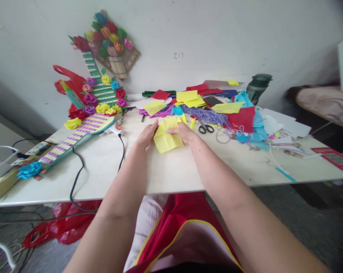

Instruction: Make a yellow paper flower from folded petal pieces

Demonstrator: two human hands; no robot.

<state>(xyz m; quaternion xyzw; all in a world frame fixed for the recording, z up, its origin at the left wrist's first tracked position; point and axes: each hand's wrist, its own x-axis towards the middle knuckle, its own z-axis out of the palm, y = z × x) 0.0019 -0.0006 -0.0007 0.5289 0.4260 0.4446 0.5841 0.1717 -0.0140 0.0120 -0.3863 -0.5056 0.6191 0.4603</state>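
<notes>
A creased yellow sheet of paper (168, 140) is held above the table between both hands. Its left edge is gripped by my left hand (147, 134), whose fingertips are partly behind the sheet. From the right side my right hand (184, 132) pinches it, with the thumb lying across the front. Small yellow pieces (193, 123) lie just beyond my right hand. Black-handled scissors (205, 129) rest to the right, beside a heap of purple yarn (208, 115). More yellow sheets (187, 96) lie behind, on the coloured pile.
On the left stands a striped board (77, 134) decorated with paper flowers. A white glue gun (113, 130) with a black cord lies beside it. A dark green bottle (257, 89), red cloth (242, 119) and blue crepe paper (259, 132) are at the right. A power strip (3, 184) sits far left.
</notes>
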